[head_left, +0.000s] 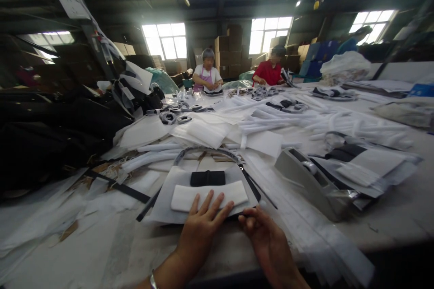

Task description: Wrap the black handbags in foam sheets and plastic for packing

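Note:
A black handbag (252, 186) lies flat on the table before me, its handle (179, 157) in a clear wrap arching away at the far side. A white sheet (162, 207) covers most of the bag. On the sheet rest a folded white pad (183, 198) and, just beyond it, a small black folded piece (207, 178). Spread fingers of my left hand (200, 230) press flat on the pad. My right hand (267, 237) is at the bag's near right corner, its fingers curled and pinching the black edge.
A grey tape dispenser (312, 185) stands at right, beside another wrapped bag (369, 162). White sheets (203, 133) and rolled strips (278, 117) cover the middle. Black bags (50, 135) are piled at left. Two people (205, 74) (269, 70) work across the table.

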`<action>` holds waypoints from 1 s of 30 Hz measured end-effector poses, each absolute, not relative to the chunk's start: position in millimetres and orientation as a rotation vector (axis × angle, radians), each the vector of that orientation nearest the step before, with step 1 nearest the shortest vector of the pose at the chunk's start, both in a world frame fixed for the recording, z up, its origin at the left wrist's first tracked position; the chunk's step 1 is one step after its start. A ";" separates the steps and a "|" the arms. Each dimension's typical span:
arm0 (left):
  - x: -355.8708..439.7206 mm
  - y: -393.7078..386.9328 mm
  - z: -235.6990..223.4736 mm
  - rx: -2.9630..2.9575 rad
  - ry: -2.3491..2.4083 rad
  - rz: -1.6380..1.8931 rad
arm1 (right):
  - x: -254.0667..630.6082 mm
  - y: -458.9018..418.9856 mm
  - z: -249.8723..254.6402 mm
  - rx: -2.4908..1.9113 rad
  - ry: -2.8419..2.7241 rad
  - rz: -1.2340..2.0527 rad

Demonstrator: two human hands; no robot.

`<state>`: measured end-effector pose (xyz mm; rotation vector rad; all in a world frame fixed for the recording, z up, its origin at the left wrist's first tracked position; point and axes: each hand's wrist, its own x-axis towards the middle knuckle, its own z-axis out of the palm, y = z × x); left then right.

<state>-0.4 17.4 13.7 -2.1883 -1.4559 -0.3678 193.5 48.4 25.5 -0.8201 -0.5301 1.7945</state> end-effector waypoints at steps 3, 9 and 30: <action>-1.8 15.9 13.6 -2.199 -1.450 -0.351 | 187.9 44.4 27.0 -0.822 -0.504 1.756; -1.6 11.6 16.5 -2.259 -1.510 -0.373 | 186.7 41.8 44.3 -0.807 -0.503 1.753; -32.1 36.0 30.2 -2.002 -1.277 -0.601 | 299.6 88.3 35.6 -1.386 -1.892 0.427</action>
